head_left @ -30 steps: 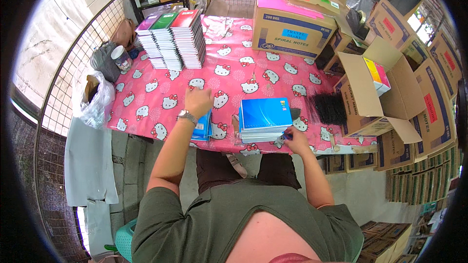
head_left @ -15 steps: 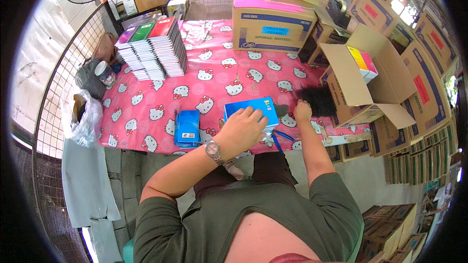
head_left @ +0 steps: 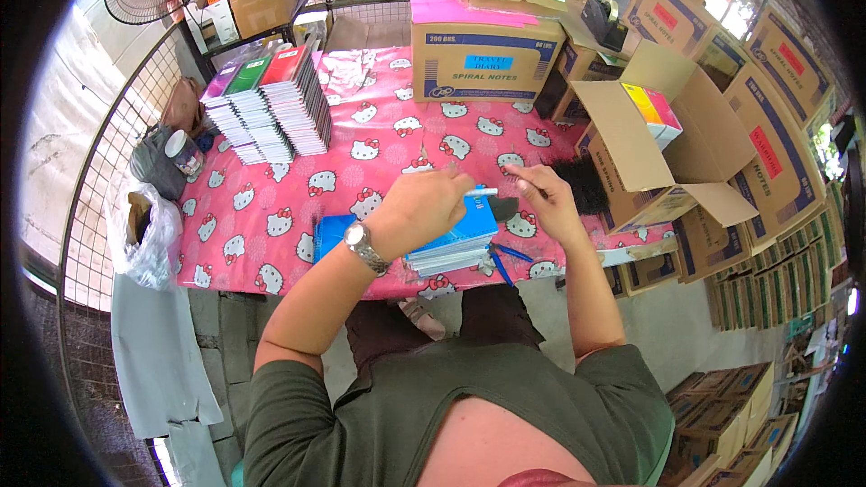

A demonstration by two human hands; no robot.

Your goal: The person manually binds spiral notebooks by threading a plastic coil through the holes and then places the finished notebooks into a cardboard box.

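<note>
My left hand (head_left: 419, 213), with a watch at its wrist, is closed over a stack of blue notebooks (head_left: 456, 252) near the table's front edge. Its fingers grip a blue notebook (head_left: 484, 191), which shows edge-on beyond them. Just right of it my right hand (head_left: 552, 202) is raised, thumb and finger pinched together; anything between them is too thin to make out. Black spiral wires (head_left: 585, 184) lie in a bunch beyond that hand. Beside the stack rests a blue-handled tool (head_left: 503, 263). More blue notebooks (head_left: 331, 236) lie partly behind my left forearm.
Tall stacks of notebooks (head_left: 293, 108) with purple, green and red covers stand at the far left. A closed carton (head_left: 487, 63) is at the back. On the right an open carton (head_left: 622, 149) has its flaps spread. A plastic bag (head_left: 144, 239) hangs at the left edge.
My right hand has come away from the black spiral wires toward the notebook stack. My left hand has shifted from lying across the top notebook to gripping it, and its edge now shows tilted.
</note>
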